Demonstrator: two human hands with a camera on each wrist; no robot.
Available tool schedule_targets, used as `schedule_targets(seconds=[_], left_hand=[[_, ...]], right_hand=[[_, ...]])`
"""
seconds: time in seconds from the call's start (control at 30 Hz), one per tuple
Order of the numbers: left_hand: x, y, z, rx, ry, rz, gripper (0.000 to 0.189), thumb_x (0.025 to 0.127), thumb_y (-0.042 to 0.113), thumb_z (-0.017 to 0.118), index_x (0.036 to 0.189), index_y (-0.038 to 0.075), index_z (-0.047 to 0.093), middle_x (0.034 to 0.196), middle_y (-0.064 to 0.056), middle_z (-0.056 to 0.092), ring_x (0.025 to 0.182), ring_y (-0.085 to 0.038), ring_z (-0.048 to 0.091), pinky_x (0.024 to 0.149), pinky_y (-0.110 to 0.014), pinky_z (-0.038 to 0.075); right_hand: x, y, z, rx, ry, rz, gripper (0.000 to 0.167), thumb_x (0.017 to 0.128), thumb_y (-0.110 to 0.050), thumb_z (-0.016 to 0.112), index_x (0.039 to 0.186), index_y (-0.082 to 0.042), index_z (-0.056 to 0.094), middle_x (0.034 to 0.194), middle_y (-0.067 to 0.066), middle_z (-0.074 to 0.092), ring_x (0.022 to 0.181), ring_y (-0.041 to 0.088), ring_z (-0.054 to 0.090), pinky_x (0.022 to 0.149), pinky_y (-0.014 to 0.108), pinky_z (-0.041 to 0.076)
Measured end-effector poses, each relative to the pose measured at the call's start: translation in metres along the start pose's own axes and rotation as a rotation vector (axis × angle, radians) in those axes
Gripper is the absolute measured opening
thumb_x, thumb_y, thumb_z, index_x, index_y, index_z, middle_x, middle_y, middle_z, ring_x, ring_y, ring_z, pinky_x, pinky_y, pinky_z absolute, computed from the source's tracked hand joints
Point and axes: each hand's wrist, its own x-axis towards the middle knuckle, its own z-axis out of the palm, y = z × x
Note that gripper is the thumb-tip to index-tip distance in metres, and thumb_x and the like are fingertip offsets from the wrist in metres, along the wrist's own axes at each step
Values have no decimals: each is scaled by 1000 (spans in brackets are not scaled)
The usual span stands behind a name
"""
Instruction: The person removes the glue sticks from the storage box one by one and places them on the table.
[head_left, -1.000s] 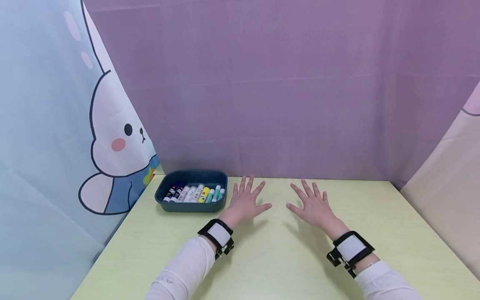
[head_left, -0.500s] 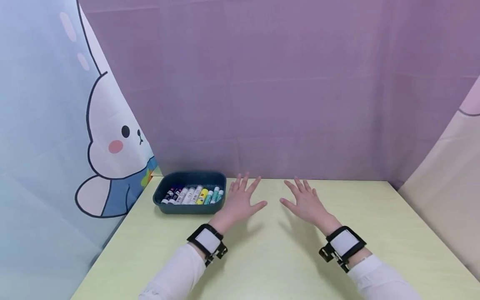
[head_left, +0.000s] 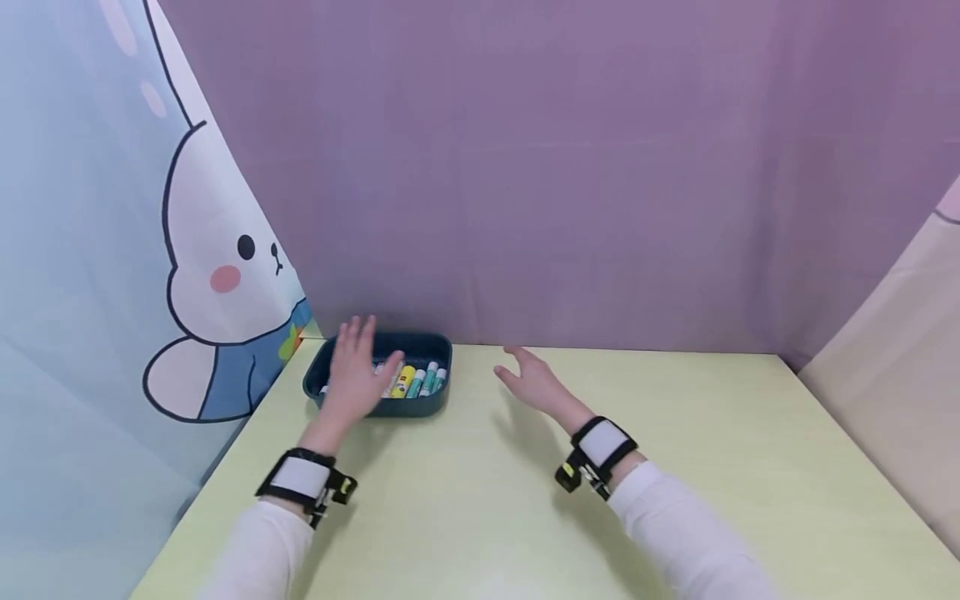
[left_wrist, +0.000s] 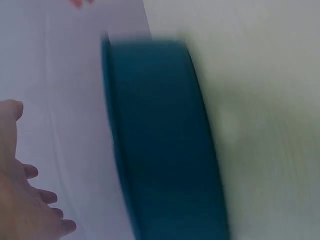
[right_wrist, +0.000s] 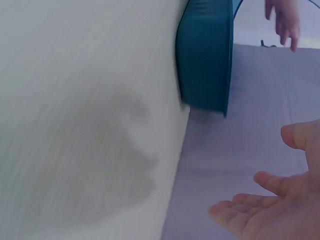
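Fingers [head_left: 354, 340] of the left hand [head_left: 349, 382] are extended and slightly parted, thumb held out toward the right end of the tray [head_left: 408, 407], and they grip nothing. That hand hangs above the tray's left half, hiding part of what lies inside; the right wrist view shows a gap between its fingertips and the tray's rim. The right hand [head_left: 536, 385] hangs to the right of the tray, near it but apart, its thumb and forefinger separated, the other fingers loosely bent and holding nothing. The tray rests on the table [head_left: 480, 500], its far side close to the purple cloth [head_left: 600, 183]. Within the tray, tubes lie side by side, a yellow tube [head_left: 402, 382] left of the green-labelled tubes [head_left: 429, 380]. The step in hand seems to be a reach to the tray. To do it well, the left hand should come down from above with a relaxed wrist, clearing the rim so that the light-looking tray is not nudged against the cloth, while the right hand is best kept beside the tray, clear of the tubes.
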Motion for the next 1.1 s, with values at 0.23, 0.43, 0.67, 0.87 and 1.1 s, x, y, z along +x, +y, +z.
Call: schedule_targets(seconds=[0.23,0.43,0.67,0.87,1.1], left_hand=[[12,-58,-23,-95,-11,-212,82,97,52,37,149,-1,5,153,-30,4,140,-48,5,109,-68,15],[20,-81,-25,-132,-115,-391,82,99,50,28,146,-10,-2,149,-36,7,137,-51,12,112,-62,17],[29,-93,-15,-31,-232,-444,50,102,20,26,133,-18,33,127,-39,44,107,-48,52,84,-54,48],[31,-103,-5,75,-150,-490,28,91,8,43,107,-10,56,105,-31,59,83,-41,61,56,-45,50],[31,-104,1,137,-107,-522,26,88,11,50,101,-10,59,102,-31,62,88,-43,62,60,-52,54]], right_hand=[[32,-29,40,201,-15,144,60,98,-35,45,144,1,32,145,19,39,130,35,42,107,46,39],[45,-45,72,315,-61,271,61,101,-34,38,148,0,20,150,19,30,138,32,30,115,45,28],[59,-50,98,255,-17,203,51,103,-21,32,146,4,22,150,19,30,138,30,32,113,43,31],[60,-54,109,96,40,179,51,102,-15,34,144,10,21,124,26,56,105,27,62,81,34,56],[54,-56,112,15,37,141,49,101,-9,30,141,17,20,128,28,52,107,27,62,86,33,56]])
